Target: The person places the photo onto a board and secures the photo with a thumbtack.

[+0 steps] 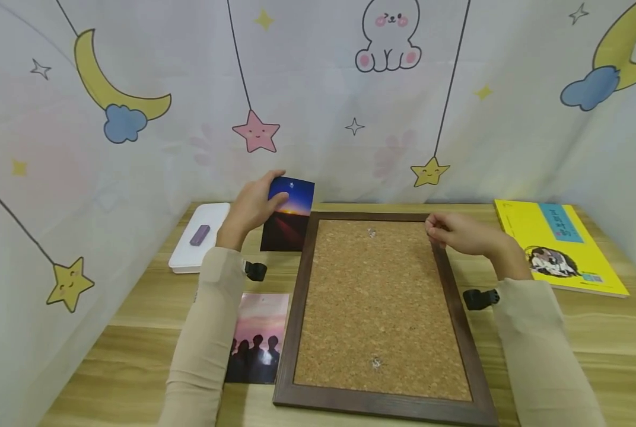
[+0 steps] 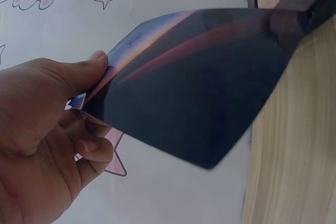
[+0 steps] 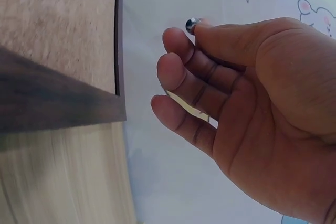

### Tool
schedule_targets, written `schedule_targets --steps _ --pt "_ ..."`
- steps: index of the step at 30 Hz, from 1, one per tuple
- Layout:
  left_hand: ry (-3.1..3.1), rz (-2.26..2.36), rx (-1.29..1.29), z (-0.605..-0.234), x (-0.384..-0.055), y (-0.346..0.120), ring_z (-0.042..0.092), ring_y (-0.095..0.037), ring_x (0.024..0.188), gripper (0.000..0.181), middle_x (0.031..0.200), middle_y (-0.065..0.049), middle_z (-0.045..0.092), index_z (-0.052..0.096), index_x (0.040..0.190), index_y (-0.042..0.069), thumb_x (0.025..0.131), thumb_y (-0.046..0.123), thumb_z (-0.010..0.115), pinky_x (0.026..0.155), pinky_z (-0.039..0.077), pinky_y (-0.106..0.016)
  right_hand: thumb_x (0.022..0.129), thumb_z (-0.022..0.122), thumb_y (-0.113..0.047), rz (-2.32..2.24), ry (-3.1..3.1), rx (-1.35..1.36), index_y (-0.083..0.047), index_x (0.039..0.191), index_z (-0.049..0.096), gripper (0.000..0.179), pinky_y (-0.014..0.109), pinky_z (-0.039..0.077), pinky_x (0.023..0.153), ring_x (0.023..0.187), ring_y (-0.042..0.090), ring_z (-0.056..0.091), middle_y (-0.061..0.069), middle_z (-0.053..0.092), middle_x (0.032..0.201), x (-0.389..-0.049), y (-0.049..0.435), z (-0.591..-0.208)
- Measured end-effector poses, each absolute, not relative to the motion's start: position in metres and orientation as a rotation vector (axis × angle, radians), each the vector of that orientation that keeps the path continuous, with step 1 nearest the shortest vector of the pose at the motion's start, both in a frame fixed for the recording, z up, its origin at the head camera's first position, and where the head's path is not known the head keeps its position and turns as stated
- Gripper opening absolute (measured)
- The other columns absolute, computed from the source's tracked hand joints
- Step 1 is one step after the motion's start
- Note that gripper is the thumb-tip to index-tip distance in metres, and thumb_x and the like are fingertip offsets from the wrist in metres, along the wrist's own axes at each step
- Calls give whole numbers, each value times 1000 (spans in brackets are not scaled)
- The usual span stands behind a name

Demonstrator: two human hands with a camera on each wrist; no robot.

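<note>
My left hand (image 1: pixel 251 204) pinches a sunset photo print (image 1: pixel 291 216) by its upper left edge, thumb on the picture side. In the left wrist view the print (image 2: pixel 199 77) is bent and tilted above the table. My right hand (image 1: pixel 459 233) is at the upper right corner of a cork board (image 1: pixel 382 296) with a dark brown frame. Between its thumb and forefinger it pinches a small shiny pushpin (image 3: pixel 192 24), of which only the round head shows. Small glassy bits sit near the top (image 1: pixel 372 232) and bottom (image 1: pixel 376 363) of the cork; their kind is unclear.
Left of the board lies a second photo print (image 1: pixel 259 338) with silhouetted figures under a pink sky. Farther back is a white case (image 1: pixel 181 252) with a purple block (image 1: pixel 200 235) on it. A yellow book (image 1: pixel 558 246) lies at the right. A patterned curtain (image 1: pixel 318 154) hangs behind.
</note>
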State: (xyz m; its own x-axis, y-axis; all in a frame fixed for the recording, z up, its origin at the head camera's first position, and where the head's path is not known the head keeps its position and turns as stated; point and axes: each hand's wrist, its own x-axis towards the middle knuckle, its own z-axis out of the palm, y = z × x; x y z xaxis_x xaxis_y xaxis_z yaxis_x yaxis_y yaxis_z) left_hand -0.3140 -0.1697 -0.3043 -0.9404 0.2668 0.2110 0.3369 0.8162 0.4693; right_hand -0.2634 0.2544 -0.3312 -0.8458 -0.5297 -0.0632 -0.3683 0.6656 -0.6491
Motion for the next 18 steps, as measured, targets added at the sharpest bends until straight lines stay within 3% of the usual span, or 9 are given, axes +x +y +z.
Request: schedule_targets --steps 8,18 --pt "-2828 -807 -521 -304 -315 -162 52 -36 130 58 145 -21 51 40 153 12 101 25 62 109 38 -50 109 40 -12 -997 2621 -727 1 100 49 18 30 38 59 67 18 43 12 49 79 -268 241 -324" --pt "-2818 -831 -514 -297 -316 -149 50 -36 133 58 146 -21 50 39 153 12 101 25 61 110 37 -48 108 41 -9 -1007 2646 -710 3 105 51 16 29 44 60 75 26 51 14 58 92 -274 232 -316"
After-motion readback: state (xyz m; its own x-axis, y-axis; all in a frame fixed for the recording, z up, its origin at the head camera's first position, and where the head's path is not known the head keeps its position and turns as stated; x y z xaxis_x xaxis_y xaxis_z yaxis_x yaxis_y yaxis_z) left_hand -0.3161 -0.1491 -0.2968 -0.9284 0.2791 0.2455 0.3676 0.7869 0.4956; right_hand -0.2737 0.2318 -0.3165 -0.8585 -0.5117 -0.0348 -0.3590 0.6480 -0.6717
